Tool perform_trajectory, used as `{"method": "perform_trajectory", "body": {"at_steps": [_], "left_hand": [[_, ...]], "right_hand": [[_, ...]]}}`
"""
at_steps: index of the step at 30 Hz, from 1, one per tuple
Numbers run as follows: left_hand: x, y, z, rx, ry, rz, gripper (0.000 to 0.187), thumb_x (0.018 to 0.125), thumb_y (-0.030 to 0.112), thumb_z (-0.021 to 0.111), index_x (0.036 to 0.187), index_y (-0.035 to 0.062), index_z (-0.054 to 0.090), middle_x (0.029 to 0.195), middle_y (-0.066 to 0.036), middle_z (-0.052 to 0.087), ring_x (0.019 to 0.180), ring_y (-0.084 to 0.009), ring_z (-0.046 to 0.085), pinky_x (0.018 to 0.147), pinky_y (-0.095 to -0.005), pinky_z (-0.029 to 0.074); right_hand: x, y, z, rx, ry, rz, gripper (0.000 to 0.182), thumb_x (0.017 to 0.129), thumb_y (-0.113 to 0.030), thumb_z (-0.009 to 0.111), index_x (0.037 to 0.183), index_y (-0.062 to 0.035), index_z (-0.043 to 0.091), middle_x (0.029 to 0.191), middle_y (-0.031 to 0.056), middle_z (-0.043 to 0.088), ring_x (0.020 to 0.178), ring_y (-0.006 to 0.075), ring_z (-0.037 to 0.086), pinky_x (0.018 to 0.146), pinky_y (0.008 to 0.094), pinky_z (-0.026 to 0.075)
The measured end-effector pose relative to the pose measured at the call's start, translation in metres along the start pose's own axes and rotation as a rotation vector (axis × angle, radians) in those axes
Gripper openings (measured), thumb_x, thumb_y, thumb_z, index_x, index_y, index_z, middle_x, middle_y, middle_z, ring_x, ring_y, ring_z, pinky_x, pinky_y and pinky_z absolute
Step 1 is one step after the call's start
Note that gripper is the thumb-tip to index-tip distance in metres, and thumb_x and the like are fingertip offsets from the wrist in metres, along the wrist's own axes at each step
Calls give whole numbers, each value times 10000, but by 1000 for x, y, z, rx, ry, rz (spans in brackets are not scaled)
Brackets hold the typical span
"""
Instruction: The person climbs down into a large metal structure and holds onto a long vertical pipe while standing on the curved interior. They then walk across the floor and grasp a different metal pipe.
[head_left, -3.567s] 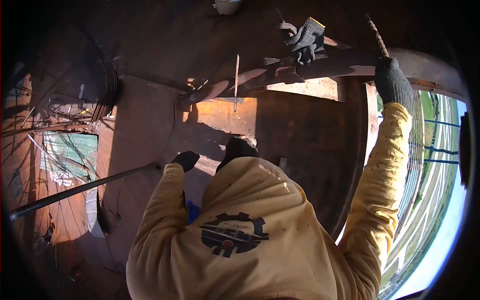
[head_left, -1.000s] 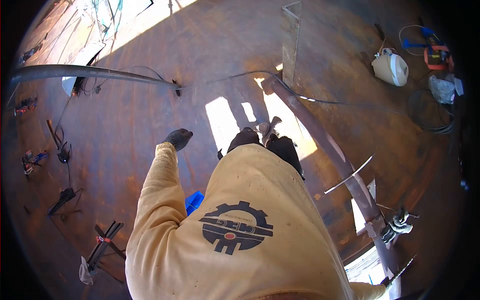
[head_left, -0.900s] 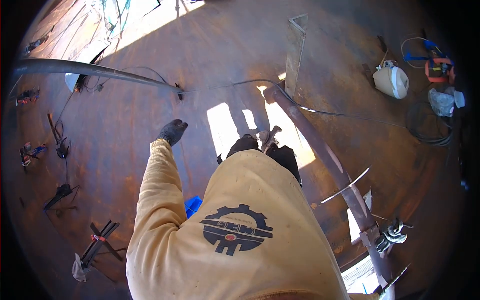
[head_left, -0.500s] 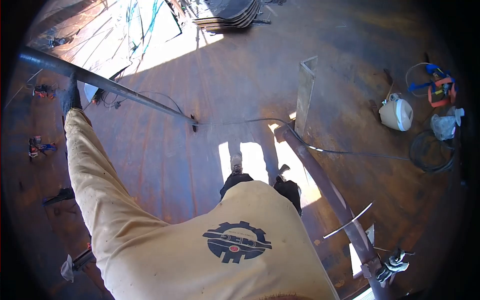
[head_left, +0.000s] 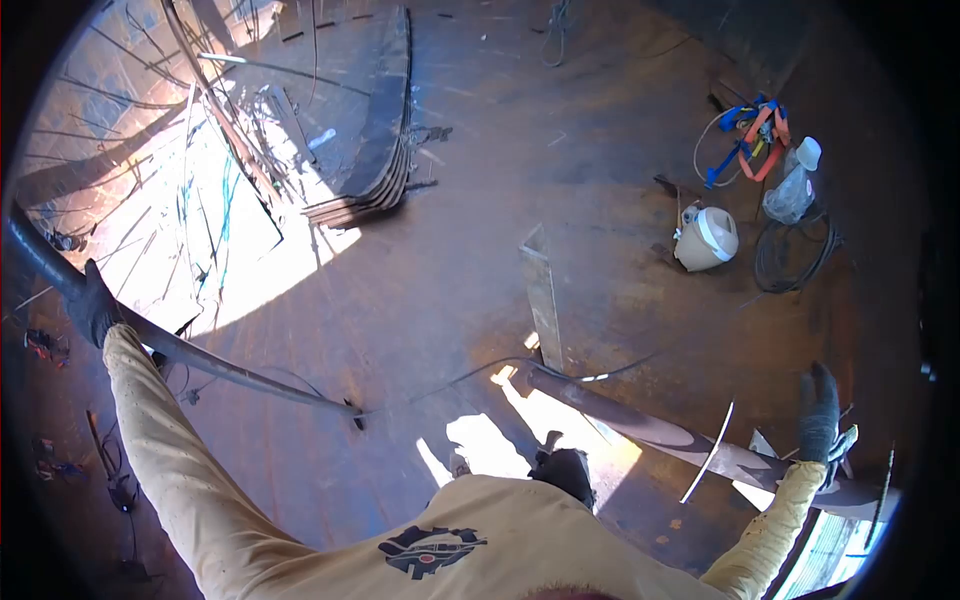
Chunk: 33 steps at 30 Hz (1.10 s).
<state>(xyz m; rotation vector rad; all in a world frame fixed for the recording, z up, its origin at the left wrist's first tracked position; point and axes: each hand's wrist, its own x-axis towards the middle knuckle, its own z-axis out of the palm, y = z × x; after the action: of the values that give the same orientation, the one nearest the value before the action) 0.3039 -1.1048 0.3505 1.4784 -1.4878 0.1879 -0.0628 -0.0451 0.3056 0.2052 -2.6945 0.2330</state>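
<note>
In the head view, the left hand is touching the dark pole at left, probably for steadying; I cannot tell its grip. The right hand is showing outstretched fingers near the brown pipe at right, perhaps for balancing.

One head-worn camera looks forward and steeply down past the torso to the floor.

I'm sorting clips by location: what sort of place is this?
Probably a steel construction or fabrication site: the floor looks like rust-stained metal, curved sheets lie stacked, and colored straps resemble a safety harness.
</note>
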Motion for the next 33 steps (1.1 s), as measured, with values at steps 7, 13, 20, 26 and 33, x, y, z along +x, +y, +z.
{"method": "perform_trajectory", "body": {"at_steps": [7, 13, 20, 26, 33], "left_hand": [[-42, 31, -14, -352, 154, -36, 522, 871, 328, 750, 1284, 56, 584, 1111, -169, 704, 1015, -341, 690, 902, -448, 506], [-49, 36, -17, -421, 188, 7, 511, 842, 263, 760, 1289, 95, 578, 1108, -160, 699, 1006, -351, 690, 872, -457, 521], [-55, 37, -22, -530, 160, 8, 486, 842, 240, 758, 1273, 102, 581, 1051, -157, 692, 937, -339, 696, 830, -455, 533], [-51, 33, -16, -465, 210, -6, 537, 830, 272, 769, 1292, 102, 556, 1036, -165, 701, 942, -363, 698, 833, -468, 531], [-50, 32, -19, -364, 229, -49, 561, 821, 309, 779, 1285, 99, 545, 1039, -178, 706, 937, -376, 699, 849, -473, 525]], "right_hand": [[77, -347, 268, 156, -568, -440, 569, 936, -527, 583, 1285, -90, 686, 1355, 188, 637, 1275, 364, 584, 1090, 462, 446], [92, -457, 399, -272, -792, -514, 640, 932, -570, 519, 1330, -91, 665, 1429, 177, 596, 1339, 358, 553, 1114, 448, 437], [119, -432, 497, -317, -606, -472, 637, 919, -550, 512, 1346, -102, 658, 1426, 185, 597, 1294, 368, 593, 1059, 439, 489], [122, -443, 448, -240, -773, -336, 667, 896, -592, 555, 1377, -137, 633, 1456, 154, 578, 1337, 344, 555, 1131, 427, 427], [126, -429, 496, -181, -788, -398, 685, 818, -664, 653, 1288, -167, 704, 1357, 114, 661, 1242, 321, 633, 1059, 417, 497]]}}
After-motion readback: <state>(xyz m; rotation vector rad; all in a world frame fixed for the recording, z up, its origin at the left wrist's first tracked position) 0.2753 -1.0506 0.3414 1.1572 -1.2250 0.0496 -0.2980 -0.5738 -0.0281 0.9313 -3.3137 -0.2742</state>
